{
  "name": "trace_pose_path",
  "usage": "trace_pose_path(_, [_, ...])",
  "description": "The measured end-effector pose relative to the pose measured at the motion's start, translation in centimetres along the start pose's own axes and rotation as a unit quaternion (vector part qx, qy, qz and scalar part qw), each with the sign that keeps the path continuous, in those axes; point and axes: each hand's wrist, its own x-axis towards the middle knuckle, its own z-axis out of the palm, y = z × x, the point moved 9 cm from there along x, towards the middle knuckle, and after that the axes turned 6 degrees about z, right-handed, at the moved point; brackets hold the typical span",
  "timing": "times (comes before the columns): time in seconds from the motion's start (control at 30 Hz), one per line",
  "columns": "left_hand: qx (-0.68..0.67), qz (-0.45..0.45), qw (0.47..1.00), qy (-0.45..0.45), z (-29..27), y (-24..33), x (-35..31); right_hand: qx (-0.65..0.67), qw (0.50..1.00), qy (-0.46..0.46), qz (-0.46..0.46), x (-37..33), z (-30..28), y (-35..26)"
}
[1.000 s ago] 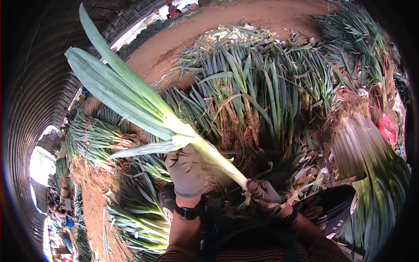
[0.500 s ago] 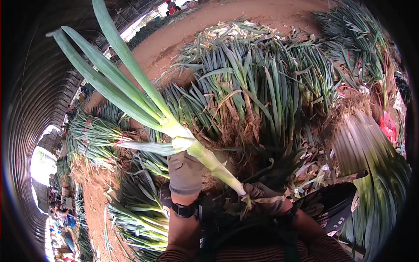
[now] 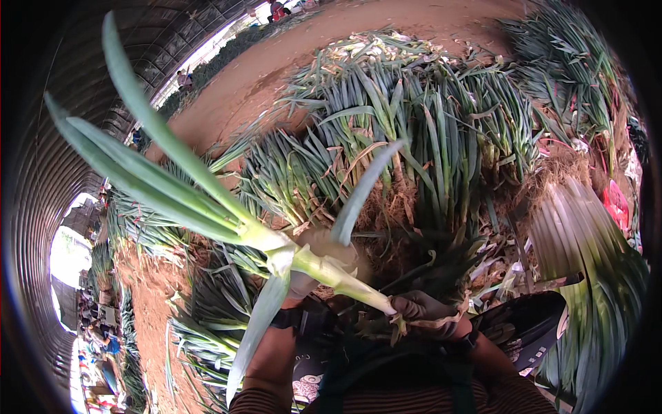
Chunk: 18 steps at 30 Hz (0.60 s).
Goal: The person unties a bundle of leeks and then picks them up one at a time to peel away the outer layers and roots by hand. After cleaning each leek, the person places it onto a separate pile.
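A large green onion (image 3: 345, 284) slants across in front of me, its long green leaves fanning to the upper left. My right hand (image 3: 424, 308), in a dark glove, is closed round its root end, where a dry strip trails beside the fingers. My left hand (image 3: 321, 257), in a pale glove, is behind the middle of the stalk; motion blur and the stalk hide its fingers. One leaf (image 3: 365, 193) rises beside that hand; whether the hand holds it I cannot tell. Another bent leaf (image 3: 258, 338) hangs from the stalk over my left forearm.
Bundled green onions (image 3: 441, 145) with roots stand ahead. Trimmed onions (image 3: 586, 262) lie in a row at right, near a red plastic bag (image 3: 615, 205). More onions (image 3: 214, 345) lie at lower left. Peelings (image 3: 376, 48) are heaped at the back on the dirt floor (image 3: 269, 69).
My left hand has moved right and slightly up from the stalk's joint. A leaf that pointed left now hangs down, and another leaf now rises beside the hand. My right hand keeps its grip.
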Motion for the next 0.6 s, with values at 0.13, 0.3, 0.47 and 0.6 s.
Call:
trace_pose_path(0.13, [0.082, -0.04, 0.986, -0.138, 2.7, -3.6, -0.3, -0.043, 0.992, 0.08, -0.089, -0.2, -0.4, -1.9])
trace_pose_path(0.3, [0.507, -0.101, 0.823, -0.233, 6.4, -6.5, -1.9, -0.04, 0.981, 0.149, -0.121, -0.8, -1.4, -2.2])
trace_pose_path(0.47, [0.545, 0.049, 0.813, -0.201, 9.0, -8.6, -5.9, -0.095, 0.942, 0.212, -0.243, -2.5, -0.3, -5.9])
trace_pose_path(0.6, [0.131, 0.208, 0.954, 0.173, 3.1, 4.4, -5.9, -0.052, 0.901, 0.308, -0.301, -3.5, -2.9, -5.3])
